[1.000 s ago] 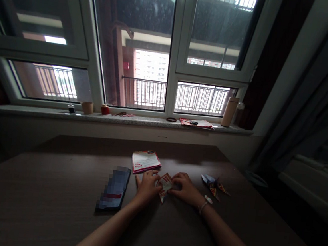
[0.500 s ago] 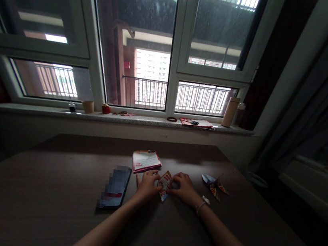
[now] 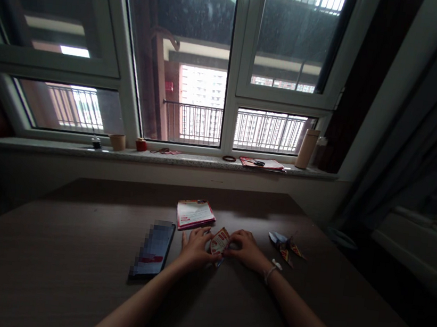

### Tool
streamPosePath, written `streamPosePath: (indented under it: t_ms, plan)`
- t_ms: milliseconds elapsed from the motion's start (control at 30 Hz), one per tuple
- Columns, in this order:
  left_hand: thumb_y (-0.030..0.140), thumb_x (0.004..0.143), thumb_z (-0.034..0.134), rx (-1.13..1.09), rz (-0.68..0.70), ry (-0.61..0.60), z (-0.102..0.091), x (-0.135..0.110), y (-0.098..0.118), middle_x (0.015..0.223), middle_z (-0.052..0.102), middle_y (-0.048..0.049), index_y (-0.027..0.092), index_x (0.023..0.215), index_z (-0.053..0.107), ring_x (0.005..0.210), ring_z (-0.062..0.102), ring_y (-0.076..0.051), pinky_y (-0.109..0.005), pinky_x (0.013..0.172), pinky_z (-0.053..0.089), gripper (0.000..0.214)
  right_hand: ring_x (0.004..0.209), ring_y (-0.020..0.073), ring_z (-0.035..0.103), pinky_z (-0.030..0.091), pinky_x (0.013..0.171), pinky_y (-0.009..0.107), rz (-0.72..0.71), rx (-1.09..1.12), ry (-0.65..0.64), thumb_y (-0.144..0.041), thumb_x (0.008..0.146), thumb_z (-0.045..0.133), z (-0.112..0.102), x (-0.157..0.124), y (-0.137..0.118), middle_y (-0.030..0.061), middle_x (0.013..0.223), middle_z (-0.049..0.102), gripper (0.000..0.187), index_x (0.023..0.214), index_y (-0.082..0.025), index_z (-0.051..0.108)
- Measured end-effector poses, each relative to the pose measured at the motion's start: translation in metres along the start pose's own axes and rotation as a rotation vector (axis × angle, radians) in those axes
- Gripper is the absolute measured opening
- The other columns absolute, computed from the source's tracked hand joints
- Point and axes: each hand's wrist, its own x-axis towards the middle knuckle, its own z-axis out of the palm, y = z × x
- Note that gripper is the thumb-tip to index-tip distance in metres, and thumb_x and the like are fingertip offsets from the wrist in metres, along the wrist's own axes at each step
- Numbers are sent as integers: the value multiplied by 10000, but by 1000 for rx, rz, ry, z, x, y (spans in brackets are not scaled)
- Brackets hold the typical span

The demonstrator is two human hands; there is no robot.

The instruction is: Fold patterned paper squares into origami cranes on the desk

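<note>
A small folded piece of printed paper, red, yellow and white, is between my two hands above the brown table. My left hand grips its left side, the thumb lying across the lower part. On the right edge, my right hand pinches the paper between thumb and fingers. Part of the paper's lower tip is covered by my left thumb. A bracelet circles my right wrist. Just behind my left hand lies a stack of printed sheets.
Left of my hands lies a phone, its screen partly pixelated. Several folded paper pieces rest to the right. Along the windowsill stand a paper cup, a red spool, papers with scissors and a tall bottle.
My left thumb has shifted down and right across the paper's lower part. The paper's visible outline looks rounder, and its lower tip is now mostly covered. My right hand has barely moved.
</note>
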Motion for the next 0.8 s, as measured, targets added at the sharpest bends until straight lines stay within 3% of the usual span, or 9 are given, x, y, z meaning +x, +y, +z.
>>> streamPosePath:
  t_ms: [167,800]
  plan:
    - [524,676,725,1,-5,-5,-1,-1,2,1525,417,-87,274,1239,633,1412,297,-371,-671,1151,6,623,1084,232,564,398,1003,346,-17,93,12,-327,748,760,-6,1,8,56,1025,688,135,831,-222,770]
    - [475,675,746,-23,-9,-11,-5,-2,5,1513,435,-70,293,1183,651,1415,296,-356,-688,1141,11,548,1037,226,540,397,930,327,-32,-59,121,-302,777,727,4,-3,-3,53,985,659,94,784,-208,732]
